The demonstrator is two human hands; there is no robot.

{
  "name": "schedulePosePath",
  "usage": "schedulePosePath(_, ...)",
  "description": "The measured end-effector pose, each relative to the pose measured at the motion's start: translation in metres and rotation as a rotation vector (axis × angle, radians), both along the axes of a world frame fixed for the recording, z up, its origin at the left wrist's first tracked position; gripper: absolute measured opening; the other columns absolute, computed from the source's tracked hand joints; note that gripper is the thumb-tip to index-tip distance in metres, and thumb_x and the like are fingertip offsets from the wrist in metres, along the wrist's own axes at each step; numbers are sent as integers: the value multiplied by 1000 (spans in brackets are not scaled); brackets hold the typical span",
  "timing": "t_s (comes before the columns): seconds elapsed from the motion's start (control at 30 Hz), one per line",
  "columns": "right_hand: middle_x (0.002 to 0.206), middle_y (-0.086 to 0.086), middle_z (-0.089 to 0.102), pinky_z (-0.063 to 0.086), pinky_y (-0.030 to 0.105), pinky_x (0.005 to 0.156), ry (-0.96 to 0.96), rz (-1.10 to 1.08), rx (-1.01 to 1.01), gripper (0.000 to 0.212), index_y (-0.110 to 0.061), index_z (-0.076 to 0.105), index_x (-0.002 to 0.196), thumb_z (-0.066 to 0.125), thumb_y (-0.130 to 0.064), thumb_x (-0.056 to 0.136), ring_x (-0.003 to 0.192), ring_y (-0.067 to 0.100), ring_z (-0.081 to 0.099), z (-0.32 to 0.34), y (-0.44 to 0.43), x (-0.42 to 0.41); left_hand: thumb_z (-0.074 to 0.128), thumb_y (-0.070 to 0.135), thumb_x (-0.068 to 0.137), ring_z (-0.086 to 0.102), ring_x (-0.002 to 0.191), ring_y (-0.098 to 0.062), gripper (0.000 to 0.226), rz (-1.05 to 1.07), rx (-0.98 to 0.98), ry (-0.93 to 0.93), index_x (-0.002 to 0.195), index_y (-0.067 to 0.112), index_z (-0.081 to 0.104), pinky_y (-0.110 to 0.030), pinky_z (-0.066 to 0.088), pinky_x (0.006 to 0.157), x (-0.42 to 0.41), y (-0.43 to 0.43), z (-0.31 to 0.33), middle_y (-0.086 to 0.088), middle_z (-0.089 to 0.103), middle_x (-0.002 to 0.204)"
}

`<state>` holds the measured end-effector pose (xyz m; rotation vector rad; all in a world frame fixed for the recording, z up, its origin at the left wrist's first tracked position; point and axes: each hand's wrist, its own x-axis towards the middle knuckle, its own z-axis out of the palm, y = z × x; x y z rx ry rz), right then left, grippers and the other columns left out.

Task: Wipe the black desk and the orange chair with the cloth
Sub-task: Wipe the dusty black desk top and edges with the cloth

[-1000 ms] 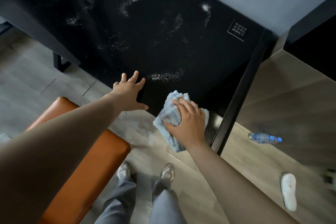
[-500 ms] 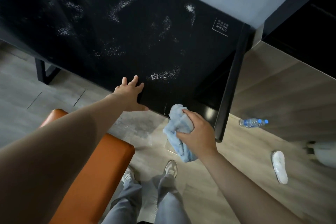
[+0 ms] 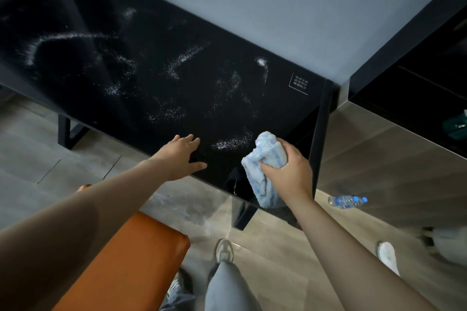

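The black desk (image 3: 156,78) fills the upper middle of the view, streaked with white dust patches. My right hand (image 3: 288,171) grips a bunched light-blue cloth (image 3: 265,159) above the desk's near right corner, beside a white dust streak (image 3: 231,142). My left hand (image 3: 180,156) lies flat on the desk's near edge, fingers spread, holding nothing. The orange chair (image 3: 131,262) sits below the desk at the lower left, partly hidden by my left forearm.
A plastic water bottle (image 3: 347,201) lies on the wood floor to the right. A white slipper (image 3: 386,256) lies further right. A dark cabinet (image 3: 417,70) stands at the right. My legs and shoes (image 3: 223,251) are below the desk edge.
My right hand has lifted the cloth from below the desk's front edge up over its near right corner. The left hand stays flat on the edge. The view shifted.
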<state>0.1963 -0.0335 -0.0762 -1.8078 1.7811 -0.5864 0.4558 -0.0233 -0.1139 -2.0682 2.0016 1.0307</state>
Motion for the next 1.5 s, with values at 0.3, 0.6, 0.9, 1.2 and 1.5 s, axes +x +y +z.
schedulePosePath(0.3, 114, -14, 60, 46, 27, 91, -61, -19, -89, 56, -27, 56, 125, 75, -24, 73, 104, 7, 57, 12, -116, 8, 51, 54, 92, 5, 148, -30, 81, 33, 4, -51, 154, 21, 12, -43, 19, 119, 8, -63, 11, -2, 8, 161)
schedulePosePath(0.6, 113, -15, 60, 47, 30, 90, -77, -72, -30, 49, -32, 56, 121, 72, -29, 74, 104, 9, 58, -10, -267, -4, 54, 58, 89, 1, 148, -31, 87, 61, 101, -125, 154, 22, 9, -46, 21, 118, -10, -165, -6, -3, 2, 161)
schedulePosePath(0.9, 111, -8, 62, 45, 28, 86, -44, -34, -28, 43, -25, 57, 116, 72, -30, 76, 104, 16, 58, -44, -393, 4, 67, 65, 74, -11, 147, -34, 111, 126, 134, -210, 154, 28, -1, -54, 10, 118, -15, -235, -42, 0, -14, 160)
schedulePosePath(1.2, 108, -8, 63, 44, 27, 80, 12, 31, -30, 40, -25, 58, 116, 68, -32, 78, 100, 17, 61, -77, -476, 20, 76, 64, 62, -15, 146, -33, 128, 186, 127, -239, 153, 30, -7, -60, 12, 115, -14, -242, -68, 7, -26, 157)
schedulePosePath(1.5, 122, 3, 60, 44, 36, 90, 196, 135, -80, 40, -17, 61, 115, 70, -33, 80, 116, 24, 53, -106, -504, 38, 75, 66, 61, -17, 146, -32, 130, 181, 140, -257, 151, 32, -11, -59, 12, 115, -14, -244, -71, 8, -28, 156)
